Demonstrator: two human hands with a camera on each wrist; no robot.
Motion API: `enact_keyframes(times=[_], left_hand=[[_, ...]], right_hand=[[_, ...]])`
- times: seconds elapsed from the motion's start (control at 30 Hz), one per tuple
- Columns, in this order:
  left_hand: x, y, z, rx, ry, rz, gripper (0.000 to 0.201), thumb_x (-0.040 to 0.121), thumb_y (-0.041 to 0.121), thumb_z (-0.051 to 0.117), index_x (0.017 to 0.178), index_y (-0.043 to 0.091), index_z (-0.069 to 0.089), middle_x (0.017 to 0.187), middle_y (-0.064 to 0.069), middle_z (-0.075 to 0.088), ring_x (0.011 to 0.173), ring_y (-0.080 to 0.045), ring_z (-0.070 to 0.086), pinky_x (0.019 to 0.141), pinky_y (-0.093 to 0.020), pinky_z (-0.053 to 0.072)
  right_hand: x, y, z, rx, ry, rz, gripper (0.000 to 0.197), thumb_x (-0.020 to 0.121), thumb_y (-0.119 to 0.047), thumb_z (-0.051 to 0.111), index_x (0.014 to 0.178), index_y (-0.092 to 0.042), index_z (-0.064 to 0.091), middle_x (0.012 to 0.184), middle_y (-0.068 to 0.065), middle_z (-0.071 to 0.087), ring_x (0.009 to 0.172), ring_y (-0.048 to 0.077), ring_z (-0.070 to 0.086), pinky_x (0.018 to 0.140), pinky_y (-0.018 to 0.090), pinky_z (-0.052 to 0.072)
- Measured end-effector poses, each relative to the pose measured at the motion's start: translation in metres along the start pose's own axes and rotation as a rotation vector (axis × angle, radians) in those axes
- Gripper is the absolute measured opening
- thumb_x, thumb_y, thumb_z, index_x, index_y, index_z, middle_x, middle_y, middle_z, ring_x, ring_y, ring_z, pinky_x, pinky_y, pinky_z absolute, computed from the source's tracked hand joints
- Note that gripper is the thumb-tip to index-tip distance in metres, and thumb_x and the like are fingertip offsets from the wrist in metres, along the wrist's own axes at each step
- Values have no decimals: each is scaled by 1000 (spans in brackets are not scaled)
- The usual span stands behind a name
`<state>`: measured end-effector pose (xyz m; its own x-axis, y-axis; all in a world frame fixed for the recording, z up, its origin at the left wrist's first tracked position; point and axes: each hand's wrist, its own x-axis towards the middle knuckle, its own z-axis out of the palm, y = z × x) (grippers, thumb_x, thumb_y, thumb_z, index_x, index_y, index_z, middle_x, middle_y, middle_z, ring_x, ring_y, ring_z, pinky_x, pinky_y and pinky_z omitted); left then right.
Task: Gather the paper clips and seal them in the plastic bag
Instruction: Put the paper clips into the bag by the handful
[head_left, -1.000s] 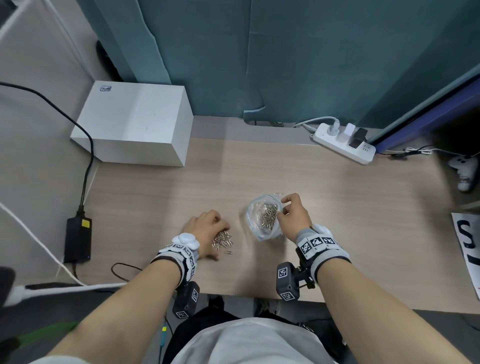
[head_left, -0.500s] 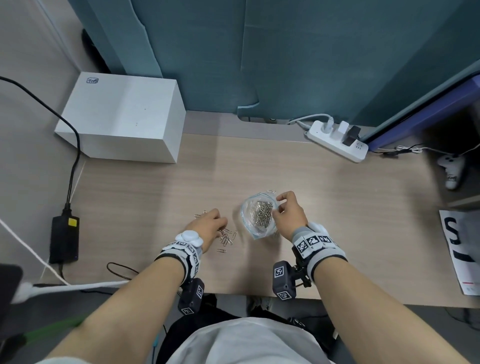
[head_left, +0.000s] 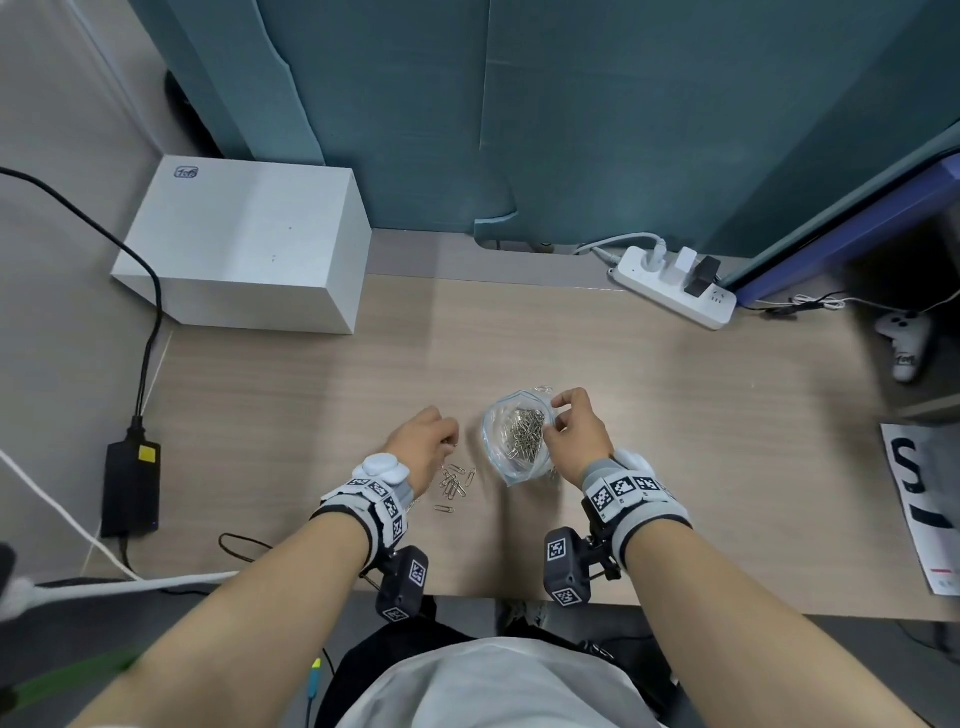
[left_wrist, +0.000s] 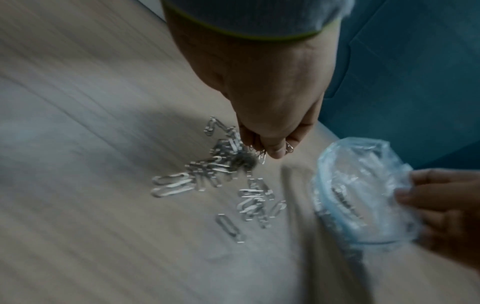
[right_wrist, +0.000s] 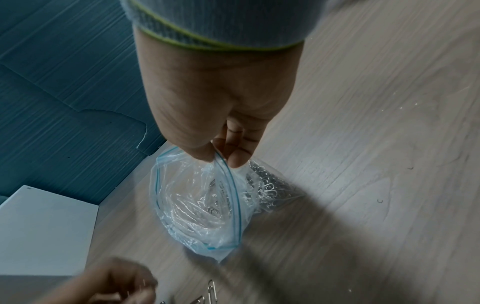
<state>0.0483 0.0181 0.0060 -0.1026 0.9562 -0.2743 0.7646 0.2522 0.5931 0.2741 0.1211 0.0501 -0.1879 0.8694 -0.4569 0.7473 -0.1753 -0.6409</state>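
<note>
A clear plastic bag (head_left: 511, 441) with a blue zip rim stands open on the wooden desk (head_left: 675, 415), with many silver paper clips (head_left: 525, 434) inside. My right hand (head_left: 558, 413) pinches its rim (right_wrist: 226, 162) between thumb and fingers. Left of the bag, several loose paper clips (head_left: 457, 480) lie on the desk. My left hand (head_left: 447, 441) hovers just above that pile (left_wrist: 207, 174), fingers curled around a few clips (left_wrist: 262, 156).
A white box (head_left: 244, 249) stands at the back left. A power strip (head_left: 675, 286) lies at the back right. A black adapter (head_left: 130, 483) and cables sit off the desk's left edge. A printed sheet (head_left: 924, 493) lies at the far right.
My left hand has lifted off the loose pile with a few clips, leaving several spread on the desk. The right hand keeps the bag's rim pinched.
</note>
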Motion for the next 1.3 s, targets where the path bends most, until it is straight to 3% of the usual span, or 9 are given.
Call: enact_keyframes(times=[0.17, 0.3, 0.5, 0.67, 0.93, 1.03, 1.13, 1.2, 1.3], left_hand=[[17, 57, -1, -168, 75, 143, 9, 87, 15, 73, 93, 21, 69, 93, 4, 55, 83, -13, 55, 77, -26, 42], [20, 72, 4, -232, 7, 166, 27, 84, 16, 77, 109, 23, 68, 100, 9, 57, 82, -9, 62, 78, -18, 47], [1, 23, 8, -5, 38, 45, 30, 79, 21, 79, 104, 19, 63, 102, 2, 56, 95, -22, 56, 84, -35, 46], [-16, -11, 21, 201, -92, -2, 66, 59, 60, 79, 117, 39, 57, 119, 14, 50, 109, -14, 48, 90, -35, 47], [-14, -15, 23, 281, -113, 67, 25, 87, 24, 72, 106, 29, 57, 106, 7, 56, 101, -23, 53, 85, -41, 48], [-14, -9, 20, 323, -23, 24, 27, 89, 40, 65, 111, 33, 52, 107, 9, 57, 103, -21, 54, 87, -37, 44], [-12, 9, 25, 326, 34, -5, 47, 80, 56, 67, 117, 32, 54, 110, 9, 56, 105, -19, 52, 88, -37, 42], [-9, 17, 32, 351, 25, -9, 53, 78, 56, 70, 120, 29, 55, 114, 5, 56, 108, -22, 52, 91, -38, 41], [-7, 18, 37, 383, 19, -13, 37, 86, 42, 69, 117, 27, 56, 115, 3, 55, 108, -23, 51, 92, -37, 40]], right_hand=[[1, 0, 2, 12, 4, 1, 26, 94, -10, 56, 111, -26, 46, 80, 0, 62, 74, 23, 63, 58, 28, 44], [0, -2, 1, 17, 16, -5, 26, 93, -10, 56, 111, -26, 47, 78, -1, 60, 72, 22, 61, 57, 27, 42], [3, -2, -1, 9, 11, -5, 25, 94, -11, 57, 111, -26, 46, 77, -2, 61, 67, 19, 61, 59, 29, 45], [0, -1, 1, -5, -4, -7, 24, 95, -13, 56, 111, -27, 46, 80, -2, 61, 69, 19, 60, 56, 28, 41], [0, -2, 0, -24, -3, -2, 25, 95, -11, 56, 113, -25, 46, 81, -1, 61, 72, 18, 60, 56, 26, 38], [0, -3, 1, -25, 2, 0, 25, 95, -12, 56, 113, -26, 46, 81, -2, 61, 69, 15, 58, 55, 25, 37], [-1, -3, 2, -14, -2, -3, 25, 94, -12, 56, 112, -27, 46, 81, -1, 62, 70, 18, 60, 56, 27, 39], [-2, -2, 3, -11, -2, 3, 25, 94, -12, 56, 112, -27, 46, 82, -1, 63, 71, 20, 61, 58, 28, 41], [-2, 0, 2, -12, 10, 16, 26, 94, -12, 57, 112, -27, 47, 85, 1, 64, 71, 17, 61, 57, 26, 40]])
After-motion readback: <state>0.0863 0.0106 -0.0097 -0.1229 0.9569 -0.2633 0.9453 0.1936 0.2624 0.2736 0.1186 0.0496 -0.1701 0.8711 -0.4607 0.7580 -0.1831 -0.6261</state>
